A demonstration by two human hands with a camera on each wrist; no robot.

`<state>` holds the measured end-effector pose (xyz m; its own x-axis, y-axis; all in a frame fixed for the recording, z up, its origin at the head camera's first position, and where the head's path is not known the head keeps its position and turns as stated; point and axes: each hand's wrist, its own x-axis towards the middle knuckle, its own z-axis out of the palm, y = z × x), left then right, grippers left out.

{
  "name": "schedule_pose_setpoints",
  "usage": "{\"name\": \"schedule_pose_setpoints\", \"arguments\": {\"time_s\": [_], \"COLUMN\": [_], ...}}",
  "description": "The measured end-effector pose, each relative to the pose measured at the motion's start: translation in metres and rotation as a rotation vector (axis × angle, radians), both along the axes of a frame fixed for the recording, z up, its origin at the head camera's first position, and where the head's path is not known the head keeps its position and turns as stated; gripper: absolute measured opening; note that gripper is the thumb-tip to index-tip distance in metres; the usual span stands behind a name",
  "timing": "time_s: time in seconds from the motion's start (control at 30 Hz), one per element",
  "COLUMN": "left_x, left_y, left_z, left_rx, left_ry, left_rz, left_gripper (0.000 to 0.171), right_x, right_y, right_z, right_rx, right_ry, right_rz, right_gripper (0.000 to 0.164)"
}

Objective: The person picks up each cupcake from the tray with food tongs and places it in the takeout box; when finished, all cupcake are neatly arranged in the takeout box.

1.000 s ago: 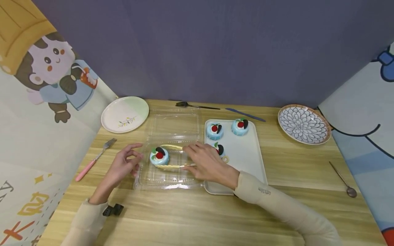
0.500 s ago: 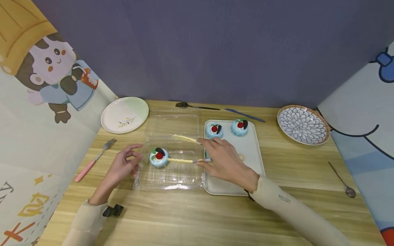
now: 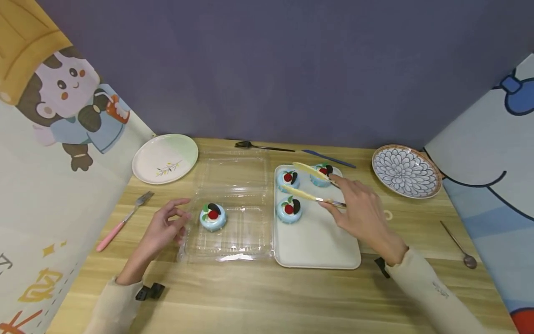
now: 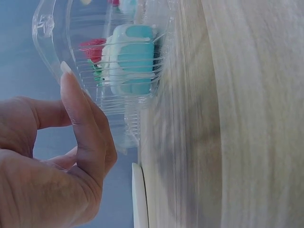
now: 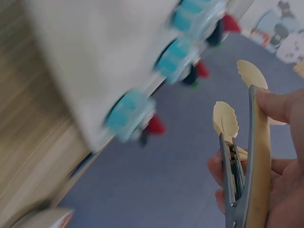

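My right hand [image 3: 363, 213] grips tongs [image 5: 260, 156] with scalloped yellow tips, which stand apart over the white tray [image 3: 317, 248] with nothing between them. Three blue cakes, each with a red berry and dark cookie, sit on the tray: a front one [image 3: 289, 211], one behind it [image 3: 283, 178], and one at back right [image 3: 319, 180], partly hidden by the tongs. A similar cake [image 3: 212, 218] stands in the left of the clear plastic container [image 3: 250, 248], its lid folded back. My left hand [image 4: 85, 128] is at the container's left edge, fingers loosely bent; contact is unclear.
A white-green oval plate [image 3: 164, 160] and a pink-handled fork [image 3: 121, 227] lie at left. Along the back are a black fork [image 3: 267, 147] and a dark blue knife [image 3: 329, 158]. A patterned plate [image 3: 406, 169] and a spoon [image 3: 463, 248] are at right.
My right hand has drawn the tongs away from the cake in the container, moving right and over the tray. That cake stays in the container. My left hand holds nearly the same place.
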<state>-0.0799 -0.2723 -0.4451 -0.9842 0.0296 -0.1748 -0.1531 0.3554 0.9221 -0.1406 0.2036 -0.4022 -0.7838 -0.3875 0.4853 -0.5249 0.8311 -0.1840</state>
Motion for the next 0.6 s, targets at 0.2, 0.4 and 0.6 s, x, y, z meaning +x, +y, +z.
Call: {"name": "schedule_pose_setpoints", "arguments": {"time_s": [0.2,0.4,0.6], "left_x": [0.002,0.002,0.002], "left_y": [0.000,0.000,-0.001], "left_z": [0.001,0.001,0.000], "left_rx": [-0.004,-0.008,-0.005], "left_ry": [-0.005,-0.008,0.013], "left_rz": [0.006,0.005,-0.011], "left_gripper": [0.049,0.049,0.049], "right_x": [-0.008,-0.010,-0.014], "right_y": [0.042,0.067,0.075], "right_z": [-0.003,-0.007,-0.022], "right_rx": [-0.027,-0.001,0.037], "right_ry": [0.000,-0.024,-0.112], "right_rz": [-0.070,-0.166,-0.190], "right_gripper": [0.072,0.071,0.072]}}
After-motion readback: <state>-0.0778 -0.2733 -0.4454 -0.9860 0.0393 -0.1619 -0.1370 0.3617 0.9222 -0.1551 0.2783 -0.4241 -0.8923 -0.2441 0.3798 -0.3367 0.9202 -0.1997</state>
